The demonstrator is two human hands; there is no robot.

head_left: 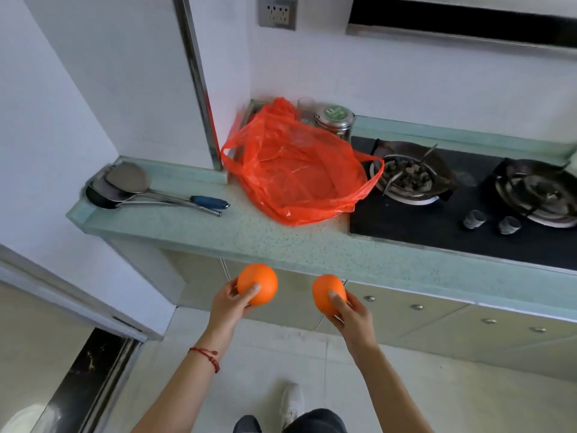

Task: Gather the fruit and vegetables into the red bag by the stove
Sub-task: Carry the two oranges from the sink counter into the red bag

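A red plastic bag (296,170) lies open and slumped on the pale green counter (281,242), just left of the black gas stove (437,220). It looks empty. My left hand (231,303) holds an orange (260,281) in front of the counter's edge, below the bag. My right hand (349,310) holds a second orange (326,292) beside it, a little lower and to the right. Both oranges are in the air, short of the counter.
Ladles and a spatula with a blue handle (131,189) lie on the counter's left end. A steel canister (334,120) and a glass (306,109) stand behind the bag. The stove has two burners (406,179) and two knobs (474,218). Cabinet doors lie below.
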